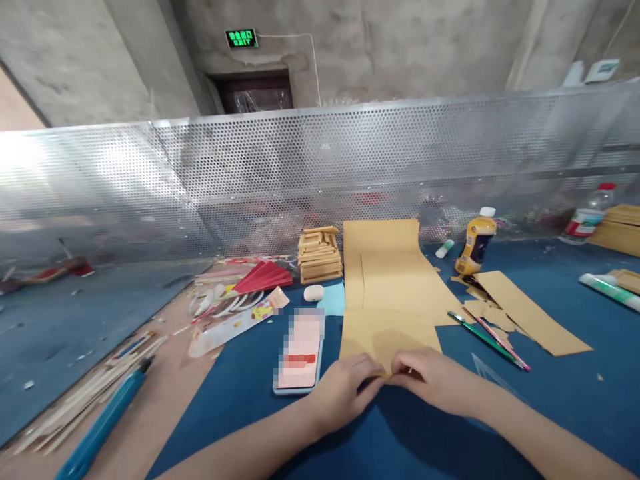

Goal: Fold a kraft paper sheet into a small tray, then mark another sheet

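A long sheet of brown kraft paper (387, 287) lies on the blue table, its far end bent up against the perforated metal screen. My left hand (347, 387) pinches the sheet's near edge between thumb and fingers. Close beside it, my right hand (430, 380) pinches the same edge, the fingertips of both hands almost meeting. Some of that edge is hidden under my fingers. Left of the sheet lies a phone (300, 353) with a lit, partly blurred screen. A clear set square (493, 377) lies by my right forearm.
A stack of folded kraft pieces (320, 257) stands behind the phone, near a white earbud case (313, 293). On the right are a green pen (485, 339), paper scraps (493, 315), a kraft strip (535, 317) and a yellow drink bottle (477, 243). A blue cutter (105, 423) lies at left.
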`<state>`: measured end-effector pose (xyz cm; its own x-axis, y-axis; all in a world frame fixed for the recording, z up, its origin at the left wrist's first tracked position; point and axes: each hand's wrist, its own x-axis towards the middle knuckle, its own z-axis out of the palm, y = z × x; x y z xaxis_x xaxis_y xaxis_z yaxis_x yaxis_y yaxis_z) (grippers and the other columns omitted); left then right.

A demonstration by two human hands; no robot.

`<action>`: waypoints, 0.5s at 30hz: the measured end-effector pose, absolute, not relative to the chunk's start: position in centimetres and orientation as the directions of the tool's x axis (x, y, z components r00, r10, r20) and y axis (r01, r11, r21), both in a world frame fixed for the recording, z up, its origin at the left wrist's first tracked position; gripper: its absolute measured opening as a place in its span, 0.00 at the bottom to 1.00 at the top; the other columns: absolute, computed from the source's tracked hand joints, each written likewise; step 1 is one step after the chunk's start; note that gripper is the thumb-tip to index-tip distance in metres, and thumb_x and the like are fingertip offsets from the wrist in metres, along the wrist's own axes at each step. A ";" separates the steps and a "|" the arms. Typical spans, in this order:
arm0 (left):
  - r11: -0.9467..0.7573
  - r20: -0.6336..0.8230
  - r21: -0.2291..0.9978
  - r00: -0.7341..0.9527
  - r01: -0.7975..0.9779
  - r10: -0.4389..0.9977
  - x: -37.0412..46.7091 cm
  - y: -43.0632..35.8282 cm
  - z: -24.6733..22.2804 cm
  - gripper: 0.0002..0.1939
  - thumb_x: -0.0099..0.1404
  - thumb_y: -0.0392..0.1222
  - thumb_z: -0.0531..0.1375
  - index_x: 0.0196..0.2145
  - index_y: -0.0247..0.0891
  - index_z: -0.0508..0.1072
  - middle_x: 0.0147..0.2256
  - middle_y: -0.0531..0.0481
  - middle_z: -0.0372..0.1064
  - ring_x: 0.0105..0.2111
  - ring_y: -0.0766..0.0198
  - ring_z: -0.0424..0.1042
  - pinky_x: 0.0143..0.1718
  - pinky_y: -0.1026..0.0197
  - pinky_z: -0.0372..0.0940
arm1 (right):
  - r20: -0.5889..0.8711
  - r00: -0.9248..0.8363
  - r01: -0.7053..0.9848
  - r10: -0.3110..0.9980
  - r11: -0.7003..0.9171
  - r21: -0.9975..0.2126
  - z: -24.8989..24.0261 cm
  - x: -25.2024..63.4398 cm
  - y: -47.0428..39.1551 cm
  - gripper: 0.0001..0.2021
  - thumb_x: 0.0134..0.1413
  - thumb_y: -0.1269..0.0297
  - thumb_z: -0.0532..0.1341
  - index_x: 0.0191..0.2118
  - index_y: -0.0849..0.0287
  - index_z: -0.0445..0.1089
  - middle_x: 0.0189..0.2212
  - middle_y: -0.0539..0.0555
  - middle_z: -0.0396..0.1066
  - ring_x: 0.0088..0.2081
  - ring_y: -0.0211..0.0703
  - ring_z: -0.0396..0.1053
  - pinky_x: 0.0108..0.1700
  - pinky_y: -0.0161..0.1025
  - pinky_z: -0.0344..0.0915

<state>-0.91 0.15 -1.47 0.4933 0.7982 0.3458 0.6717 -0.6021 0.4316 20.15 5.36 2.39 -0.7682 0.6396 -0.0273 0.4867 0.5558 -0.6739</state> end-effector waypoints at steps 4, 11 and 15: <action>-0.530 0.310 0.629 0.441 0.569 0.842 -0.6 -1.3 -0.1 0.10 0.68 0.41 0.52 0.42 0.39 0.71 0.35 0.49 0.72 0.32 0.65 0.69 0.35 0.65 0.63 | -0.154 -0.780 0.390 0.607 0.279 -0.877 3.4 20.4 5.3 0.11 0.54 0.56 0.60 0.32 0.59 0.67 0.23 0.47 0.64 0.26 0.34 0.57 0.28 0.32 0.54; 0.220 -0.264 0.964 0.430 0.151 0.863 0.8 -4.1 4.8 0.15 0.59 0.50 0.63 0.39 0.36 0.73 0.23 0.56 0.62 0.20 0.72 0.60 0.22 0.69 0.56 | -0.295 -0.871 0.253 0.393 -0.156 -0.955 4.6 21.4 4.9 0.15 0.40 0.58 0.69 0.28 0.63 0.69 0.18 0.44 0.61 0.19 0.29 0.53 0.22 0.29 0.47; 0.536 -0.438 0.839 0.463 -0.098 0.771 0.3 -2.7 4.9 0.19 0.48 0.48 0.70 0.35 0.35 0.73 0.23 0.56 0.65 0.18 0.73 0.62 0.20 0.69 0.57 | -0.339 -0.837 0.212 0.429 -0.316 -0.925 4.6 21.3 5.2 0.16 0.40 0.55 0.69 0.29 0.63 0.70 0.19 0.45 0.63 0.19 0.28 0.55 0.21 0.28 0.48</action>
